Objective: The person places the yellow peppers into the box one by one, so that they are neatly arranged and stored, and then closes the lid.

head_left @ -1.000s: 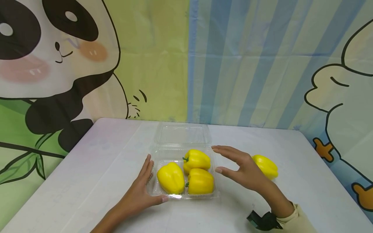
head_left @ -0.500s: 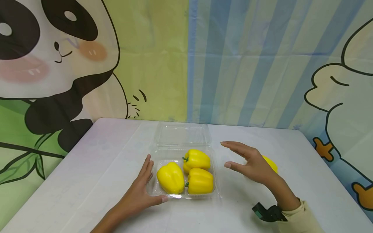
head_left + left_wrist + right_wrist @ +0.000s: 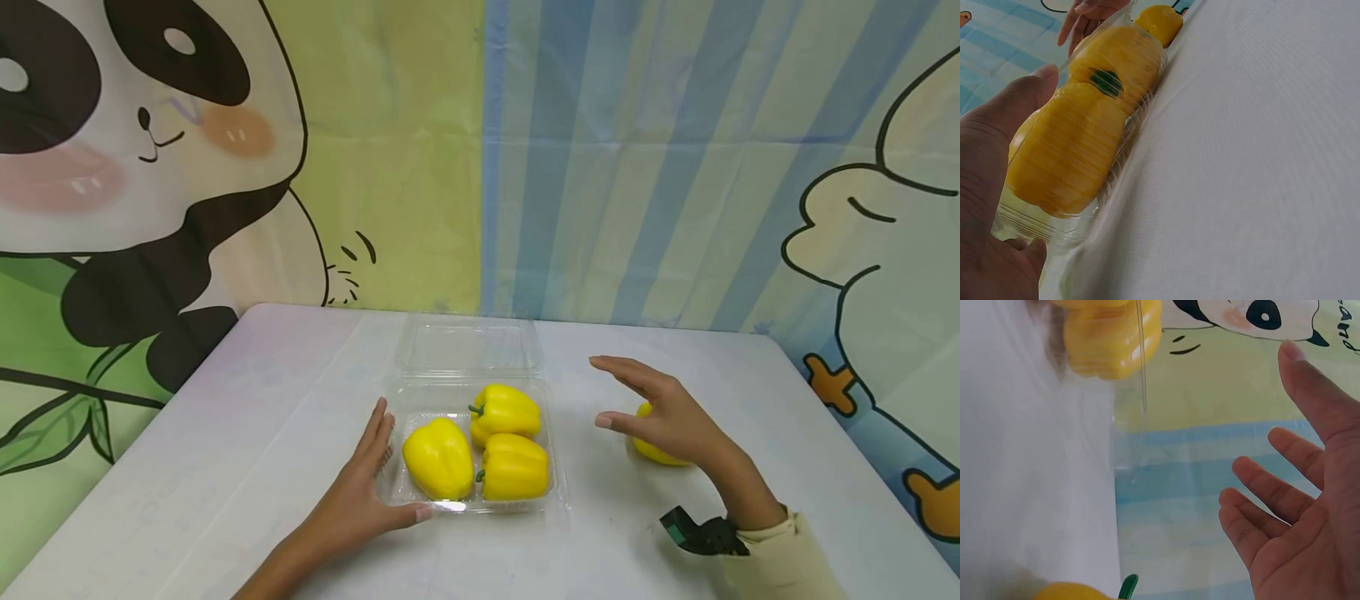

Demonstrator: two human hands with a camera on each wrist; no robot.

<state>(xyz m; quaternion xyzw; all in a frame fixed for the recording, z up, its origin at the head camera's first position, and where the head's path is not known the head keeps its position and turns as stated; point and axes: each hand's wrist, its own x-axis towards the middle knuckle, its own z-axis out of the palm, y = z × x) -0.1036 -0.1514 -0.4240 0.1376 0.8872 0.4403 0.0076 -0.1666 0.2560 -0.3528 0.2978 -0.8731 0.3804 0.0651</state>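
A clear plastic clamshell box (image 3: 480, 506) lies with its lid (image 3: 471, 346) folded back. Inside are three yellow bell peppers: one at left (image 3: 438, 458), one at back right (image 3: 507, 413) and one at front right (image 3: 516, 467). My left hand (image 3: 363, 500) spans the box's front left corner, thumb at the front rim, fingers straight along the left side. To the right, my right hand (image 3: 667, 417) is held in the air with fingers spread, holding nothing. Another yellow bell pepper (image 3: 651, 454) is on the table beyond it, partly hidden; its green stem (image 3: 1129, 587) shows in the right wrist view.
The white tabletop (image 3: 225, 467) ends at a cloth backdrop with a panda (image 3: 135, 192) and blue stripes behind it. A black wrist device (image 3: 703, 533) is on the right wrist, by a beige sleeve (image 3: 783, 558).
My right hand has moved right, away from the box, and now covers a different part of the loose pepper. The left hand and the box have stayed in place.
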